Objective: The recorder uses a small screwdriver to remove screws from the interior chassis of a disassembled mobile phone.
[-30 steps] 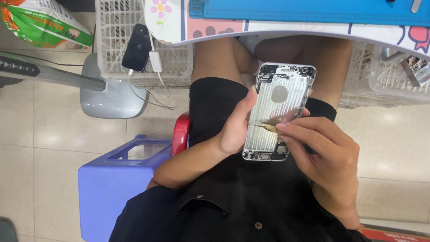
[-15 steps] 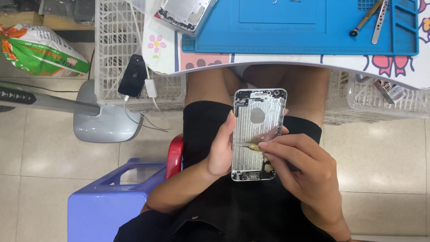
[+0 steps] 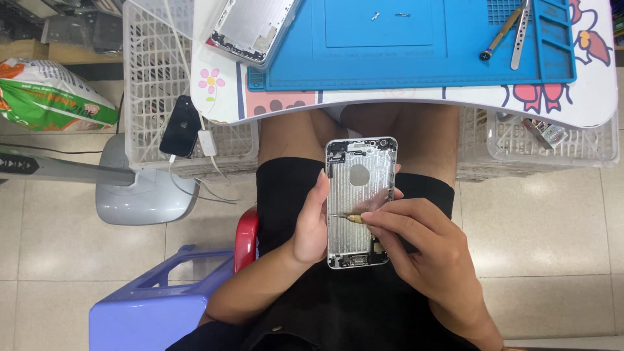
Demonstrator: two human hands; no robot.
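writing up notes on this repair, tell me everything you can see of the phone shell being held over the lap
The phone shell is a bare silver metal housing, inner side up, with a round hole near its top and small dark parts at both ends. It is held upright over the lap. The left hand grips its left edge; the right hand presses a thin brass-tipped tool onto its middle.

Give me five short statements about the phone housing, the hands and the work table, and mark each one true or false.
1. The left hand holds the silver phone housing over the lap. True.
2. The right hand holds a pair of scissors. False: it holds a thin brass-tipped tool against the housing's inside.
3. A second silver housing lies on the table beside the blue mat. True.
4. The blue mat lies on the floor. False: it lies on the white table.
5. A black phone lies in the white basket, with a cable plugged in. True.
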